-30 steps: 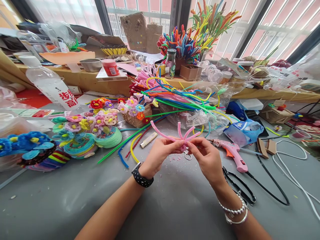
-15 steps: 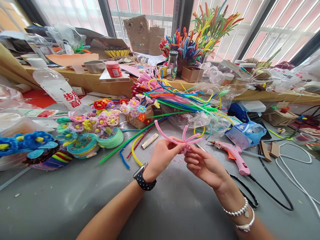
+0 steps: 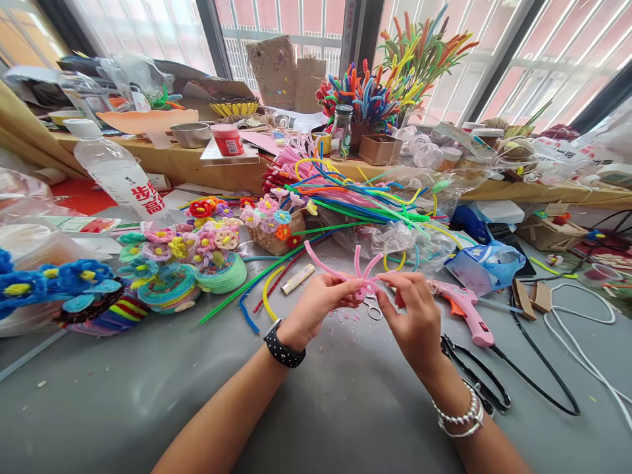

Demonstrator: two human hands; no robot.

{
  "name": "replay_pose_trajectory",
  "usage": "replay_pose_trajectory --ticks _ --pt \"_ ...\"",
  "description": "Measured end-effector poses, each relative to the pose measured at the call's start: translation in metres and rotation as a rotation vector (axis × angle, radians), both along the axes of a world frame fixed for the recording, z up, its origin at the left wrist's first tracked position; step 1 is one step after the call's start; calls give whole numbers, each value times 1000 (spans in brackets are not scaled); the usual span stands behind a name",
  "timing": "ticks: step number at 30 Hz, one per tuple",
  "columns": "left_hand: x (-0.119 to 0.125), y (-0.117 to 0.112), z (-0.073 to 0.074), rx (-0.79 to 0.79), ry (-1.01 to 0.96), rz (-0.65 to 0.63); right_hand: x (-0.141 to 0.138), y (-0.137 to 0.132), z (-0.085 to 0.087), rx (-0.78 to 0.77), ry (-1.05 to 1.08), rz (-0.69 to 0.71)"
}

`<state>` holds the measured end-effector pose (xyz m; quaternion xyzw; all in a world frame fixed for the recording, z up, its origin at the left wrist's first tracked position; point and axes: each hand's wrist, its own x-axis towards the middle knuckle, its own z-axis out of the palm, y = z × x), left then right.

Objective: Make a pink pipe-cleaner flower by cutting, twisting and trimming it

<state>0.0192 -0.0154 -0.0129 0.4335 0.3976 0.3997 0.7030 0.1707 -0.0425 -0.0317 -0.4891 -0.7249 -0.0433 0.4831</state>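
Between my two hands is a pink pipe-cleaner piece (image 3: 366, 288), a small looped centre with several long fuzzy ends fanning up and outward. My left hand (image 3: 323, 299) pinches it from the left side, thumb and fingers closed together. On the right, my right hand (image 3: 412, 316) has its thumb and fingertips closed at the piece's right edge. Just beneath the piece, the handle of a pair of scissors (image 3: 374, 309) shows; the rest is mostly covered by the piece and my right hand. Pink fuzz bits lie on the grey table (image 3: 316, 395) below.
A pink glue gun (image 3: 469, 316) with a black cord lies to the right, near black-handled pliers (image 3: 476, 375). Pipe-cleaner flower pots (image 3: 220, 273) stand left, beside a water bottle (image 3: 118, 174). A lighter (image 3: 297, 279) and a heap of pipe cleaners (image 3: 355, 191) lie beyond my hands.
My right hand has turned, now palm down with its fingers higher on the right side of the pink piece. The scissors' handle and more of the pliers have come into view.
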Motion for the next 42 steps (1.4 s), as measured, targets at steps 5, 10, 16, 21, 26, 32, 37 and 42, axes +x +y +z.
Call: replay_pose_trajectory --ticks 5,10,16,21,26,32,37,42 --pt "2 -1 -1 -30 5 -12 6 2 -1 144 -223 56" --pt "3 -1 -3 -14 -9 -13 11 3 -3 152 -279 49" --pt "7 -6 1 150 76 78 4 3 -4 115 -162 28" --pt "10 -10 1 360 304 166 -13 0 -6 -285 341 49" --pt "11 -13 -8 779 623 272 -24 3 -9 -933 1184 338" --pt "6 -6 -7 730 590 262 -20 4 -7 -960 1121 331" --pt "-2 2 0 398 380 207 -12 3 -6 -285 301 35" --pt "2 0 2 339 303 62 -6 3 -11 50 -75 -9"
